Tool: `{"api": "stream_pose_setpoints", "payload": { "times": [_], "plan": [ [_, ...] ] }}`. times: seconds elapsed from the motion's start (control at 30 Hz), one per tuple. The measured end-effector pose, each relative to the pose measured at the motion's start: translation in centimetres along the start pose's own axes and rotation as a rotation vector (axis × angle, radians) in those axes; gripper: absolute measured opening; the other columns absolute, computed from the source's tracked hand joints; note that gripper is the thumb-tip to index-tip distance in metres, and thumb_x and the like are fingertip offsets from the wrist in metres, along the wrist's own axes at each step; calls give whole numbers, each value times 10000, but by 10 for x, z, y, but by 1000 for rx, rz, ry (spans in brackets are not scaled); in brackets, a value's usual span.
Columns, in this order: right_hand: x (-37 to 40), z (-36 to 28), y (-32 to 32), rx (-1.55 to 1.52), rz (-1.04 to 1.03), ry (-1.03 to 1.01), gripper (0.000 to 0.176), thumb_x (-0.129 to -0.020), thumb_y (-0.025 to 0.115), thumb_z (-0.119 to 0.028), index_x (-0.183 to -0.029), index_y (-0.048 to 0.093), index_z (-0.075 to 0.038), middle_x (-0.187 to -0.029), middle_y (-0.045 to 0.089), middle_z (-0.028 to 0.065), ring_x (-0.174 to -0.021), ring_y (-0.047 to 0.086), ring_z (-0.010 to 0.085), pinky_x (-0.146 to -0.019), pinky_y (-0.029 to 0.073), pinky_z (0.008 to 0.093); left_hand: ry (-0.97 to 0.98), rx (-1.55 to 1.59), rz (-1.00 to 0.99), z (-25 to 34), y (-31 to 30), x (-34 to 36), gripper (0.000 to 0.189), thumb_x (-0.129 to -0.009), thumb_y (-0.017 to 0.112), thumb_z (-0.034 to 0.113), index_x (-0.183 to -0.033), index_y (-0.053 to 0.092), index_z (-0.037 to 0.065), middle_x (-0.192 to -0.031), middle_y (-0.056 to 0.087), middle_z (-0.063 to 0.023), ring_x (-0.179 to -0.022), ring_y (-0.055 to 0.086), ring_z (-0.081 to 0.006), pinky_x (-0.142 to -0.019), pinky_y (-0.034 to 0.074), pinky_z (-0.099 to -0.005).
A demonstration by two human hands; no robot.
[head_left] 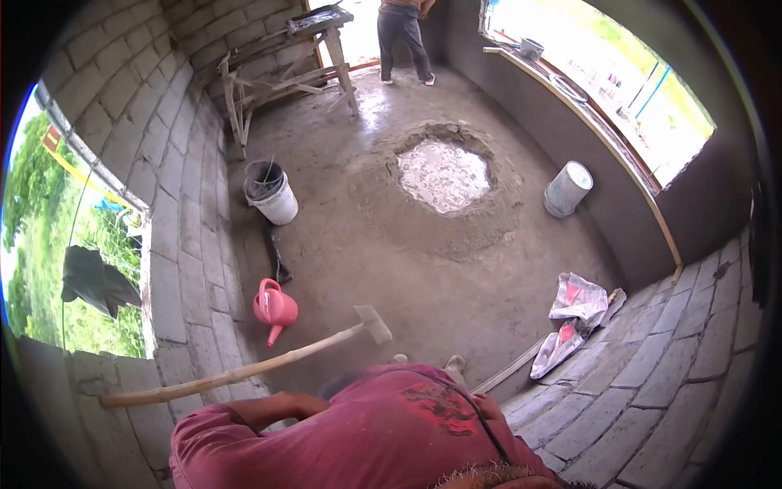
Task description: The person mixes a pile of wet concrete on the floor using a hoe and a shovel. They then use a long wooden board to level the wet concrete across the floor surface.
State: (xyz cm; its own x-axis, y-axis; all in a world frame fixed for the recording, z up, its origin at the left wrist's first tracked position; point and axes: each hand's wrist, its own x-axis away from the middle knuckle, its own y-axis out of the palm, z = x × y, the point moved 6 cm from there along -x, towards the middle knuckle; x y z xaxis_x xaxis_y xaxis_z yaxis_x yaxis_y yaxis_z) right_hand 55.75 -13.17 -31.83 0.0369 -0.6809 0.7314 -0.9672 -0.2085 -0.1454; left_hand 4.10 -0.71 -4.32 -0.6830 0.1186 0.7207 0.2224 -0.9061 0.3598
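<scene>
My left hand (308,404) is at my waist, partly covered by the red shirt (366,432); its fingers do not show. On the other side, a bit of my right hand or forearm (490,407) shows past the shirt, and its fingers are hidden too. Nearest to my left arm is a long-handled hoe (244,373) with a bamboo-like pole, its flat head (373,324) lying ahead of my feet. Whether either hand touches it cannot be seen. A pink watering can (277,307) is on the floor beyond the pole.
Ahead, a ring of mortar mix (391,191) surrounds a pale wet pool (444,174). A bucket (277,200) stands left, another (568,189) right. Torn bags (578,301) lie by the right block wall. Further back are a wooden trestle (285,81) and another person (403,41) in the doorway.
</scene>
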Motion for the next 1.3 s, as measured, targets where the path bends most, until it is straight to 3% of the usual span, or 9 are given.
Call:
{"api": "stream_pose_setpoints", "payload": {
  "times": [0.13, 0.2, 0.27, 0.37, 0.57, 0.67, 0.87, 1.0, 1.3],
  "plan": [
    [17, -4, 3, 299, 20, -626, 400, -962, 582, -195, -1353, 523, -130, -950, 646, 122, -768, 657, 255, -629, 555, 439, -71, 67, 17, -11, 0, 2, 498, -960, 564, 323, -1317, 599, -22, -1276, 651, -104, -1118, 585, -171, -959, 470, -378],
    [13, 5, -9, 158, 111, -459, 395, -965, 574, -191, -1352, 521, -130, -954, 641, 122, -751, 649, 242, -611, 551, 421, -86, 58, 22, -11, -7, -9, 500, -960, 559, 333, -1310, 605, -21, -1271, 654, -102, -1111, 589, -176, -957, 470, -378],
    [42, -4, -5, -422, 207, 344, 411, -963, 581, -202, -1360, 514, -123, -962, 638, 117, -751, 641, 229, -622, 551, 403, -118, 34, 14, -15, -9, -18, 500, -958, 558, 344, -1304, 612, -13, -1266, 658, -106, -1106, 596, -185, -957, 470, -377],
    [75, -27, -4, -466, 237, 426, 459, -958, 588, -210, -1391, 491, -96, -963, 636, 114, -743, 637, 217, -622, 556, 381, -88, -166, -43, 62, -2, 12, 504, -951, 562, 370, -1289, 624, 2, -1244, 668, -135, -1086, 608, -207, -940, 471, -382],
    [104, -11, -9, -507, 346, 442, 415, -937, 604, -216, -1325, 578, -72, -947, 655, 86, -760, 637, 184, -615, 555, 337, -150, -350, -204, 1, -24, -50, 483, -947, 554, 394, -1213, 663, 5, -1241, 669, -164, -1080, 617, -233, -918, 465, -404],
    [110, 1, -13, -483, 357, 438, 436, -924, 613, -210, -1330, 574, -57, -950, 656, 99, -769, 645, 191, -635, 554, 345, -226, -276, -50, 94, -16, -23, 481, -938, 561, 405, -1188, 672, 10, -1251, 667, -163, -1082, 617, -237, -925, 462, -418],
    [89, 79, -35, -364, 466, 287, 363, -894, 650, -211, -1194, 687, -9, -1123, 709, 134, -952, 694, 229, -807, 555, 323, -252, -439, -77, 134, -16, -65, 504, -925, 567, 425, -1226, 656, 30, -1270, 650, -199, -1119, 623, -299, -937, 457, -440],
    [109, 40, -62, -558, 447, 339, 399, -914, 656, -220, -1245, 648, 3, -1073, 704, 125, -893, 674, 191, -713, 543, 306, -285, -485, -114, 149, -20, -97, 506, -922, 561, 421, -1236, 652, 35, -1268, 647, -209, -1135, 626, -330, -937, 460, -444],
    [124, 71, -144, -738, 395, 431, 443, -928, 593, -198, -1336, 543, -32, -922, 639, 93, -689, 621, 175, -566, 508, 312, -292, -541, -153, 224, 14, -156, 474, -906, 562, 383, -1221, 663, 43, -1260, 643, -223, -1133, 626, -350, -931, 465, -442]
  ]
}}
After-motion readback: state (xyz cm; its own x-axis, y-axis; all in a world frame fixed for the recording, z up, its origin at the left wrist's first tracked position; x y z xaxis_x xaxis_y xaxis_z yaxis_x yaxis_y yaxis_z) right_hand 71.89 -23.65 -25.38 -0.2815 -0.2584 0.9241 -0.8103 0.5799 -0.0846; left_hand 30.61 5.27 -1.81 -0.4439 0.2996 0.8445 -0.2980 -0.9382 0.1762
